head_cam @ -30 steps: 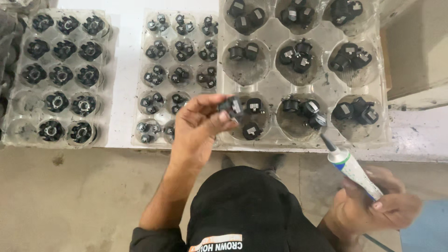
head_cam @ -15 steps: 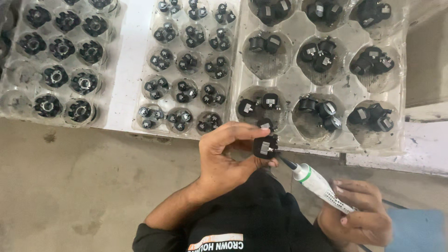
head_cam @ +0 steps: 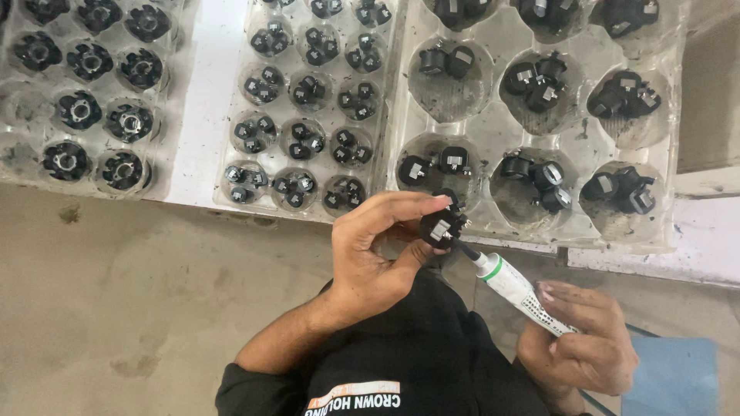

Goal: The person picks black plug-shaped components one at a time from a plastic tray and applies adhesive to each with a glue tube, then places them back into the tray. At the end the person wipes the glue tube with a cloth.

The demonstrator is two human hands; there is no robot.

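My left hand (head_cam: 370,258) pinches a small black plastic part (head_cam: 441,228) between thumb and fingertips, just in front of my chest. My right hand (head_cam: 586,347) grips a white tube with a green band (head_cam: 512,289). Its dark nozzle touches the lower right side of the part. Right behind the part lies a clear tray with large round pockets (head_cam: 493,131), each holding two or three similar black parts.
A middle clear tray (head_cam: 308,115) holds several smaller black pieces per pocket. A left tray (head_cam: 92,100) holds round black ring-shaped parts. All three sit on a white bench (head_cam: 196,115). Below are a concrete floor (head_cam: 116,293) and a blue object (head_cam: 671,377) at the lower right.
My left hand has drawn the black part from the big-pocket tray back toward my chest. My right hand has brought the tube's nozzle up against it.
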